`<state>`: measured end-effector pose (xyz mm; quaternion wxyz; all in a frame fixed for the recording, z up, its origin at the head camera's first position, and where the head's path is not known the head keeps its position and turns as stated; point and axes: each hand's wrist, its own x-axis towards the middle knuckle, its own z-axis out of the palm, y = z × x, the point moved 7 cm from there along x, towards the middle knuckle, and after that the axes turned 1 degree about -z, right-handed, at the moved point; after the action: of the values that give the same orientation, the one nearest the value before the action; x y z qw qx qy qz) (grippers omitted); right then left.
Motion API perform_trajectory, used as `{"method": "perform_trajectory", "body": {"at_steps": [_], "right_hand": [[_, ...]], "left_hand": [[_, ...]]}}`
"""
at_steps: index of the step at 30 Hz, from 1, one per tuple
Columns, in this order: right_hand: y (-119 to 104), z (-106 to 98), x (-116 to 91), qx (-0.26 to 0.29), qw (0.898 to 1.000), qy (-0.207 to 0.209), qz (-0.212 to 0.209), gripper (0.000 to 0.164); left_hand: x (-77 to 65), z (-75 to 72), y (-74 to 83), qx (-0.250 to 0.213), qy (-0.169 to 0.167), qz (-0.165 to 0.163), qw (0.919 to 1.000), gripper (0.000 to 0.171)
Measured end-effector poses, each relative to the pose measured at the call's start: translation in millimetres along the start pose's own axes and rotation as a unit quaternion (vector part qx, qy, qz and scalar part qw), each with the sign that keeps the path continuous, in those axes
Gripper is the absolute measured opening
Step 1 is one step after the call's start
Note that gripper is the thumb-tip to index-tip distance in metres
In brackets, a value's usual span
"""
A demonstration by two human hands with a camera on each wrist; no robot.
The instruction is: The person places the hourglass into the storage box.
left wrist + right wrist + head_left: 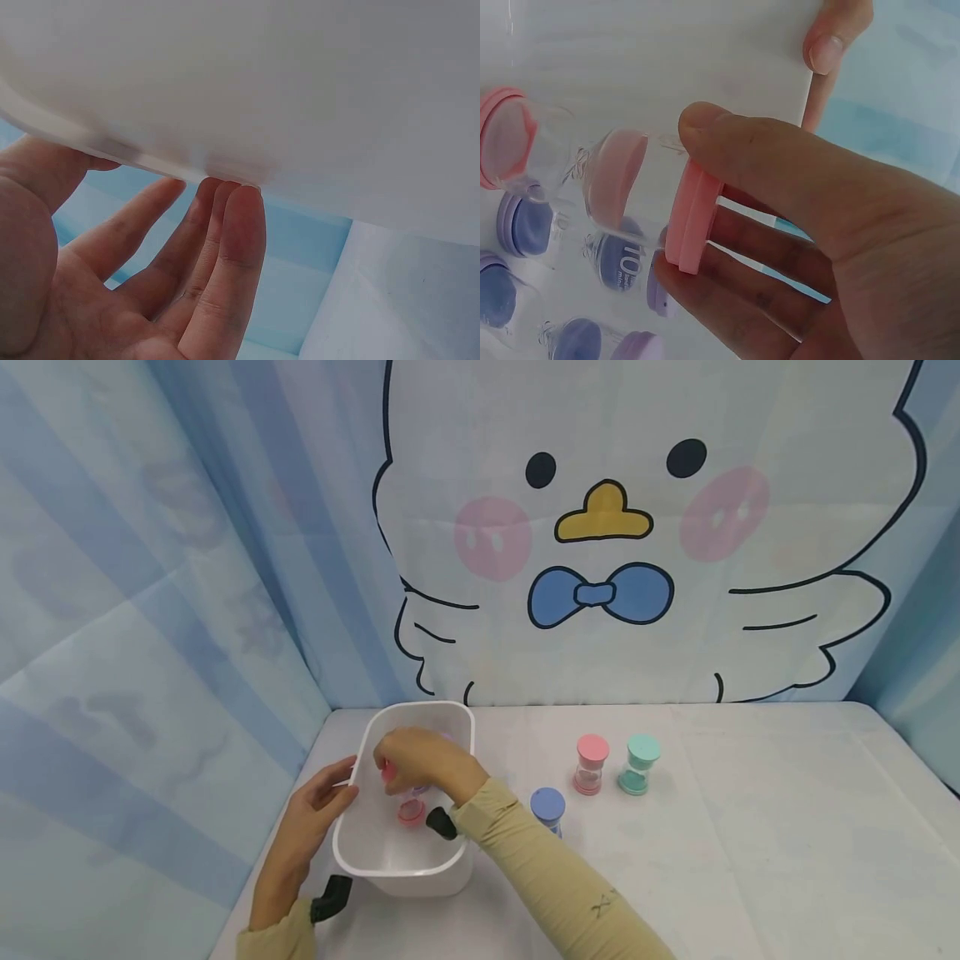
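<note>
My right hand [427, 760] reaches into a white plastic bin [405, 873]. Thumb and fingers pinch one end cap of a pink sand timer [615, 180], which lies sideways in the right wrist view, sand showing in both bulbs. Two timers with blue-purple sand lie in the bin close by; printing with a "10" shows on one lavender-capped timer [619, 262]. At the bin's left side, my left hand [311, 814] touches the wall near the rim with fairly straight fingertips [244, 217].
On the white table [750, 827] to the right of the bin stand a blue sand timer [547, 806], partly behind the right sleeve, a pink one [591, 764] and a green one [639, 764]. A curtain with a cartoon bird [600, 652] hangs behind the table.
</note>
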<state>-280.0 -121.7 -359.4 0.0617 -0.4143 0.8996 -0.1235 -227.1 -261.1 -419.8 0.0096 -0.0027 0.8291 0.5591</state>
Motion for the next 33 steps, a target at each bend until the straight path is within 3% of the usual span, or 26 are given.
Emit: {"method": "perform_trajectory", "body": {"at_steps": [33], "right_hand": [[-3.3, 10.7, 1.5, 0.009, 0.999, -0.033, 0.002, 0.025]], "left_hand": [[-1.1, 0.1, 0.8, -0.002, 0.005, -0.003, 1.0000, 0.052]]}}
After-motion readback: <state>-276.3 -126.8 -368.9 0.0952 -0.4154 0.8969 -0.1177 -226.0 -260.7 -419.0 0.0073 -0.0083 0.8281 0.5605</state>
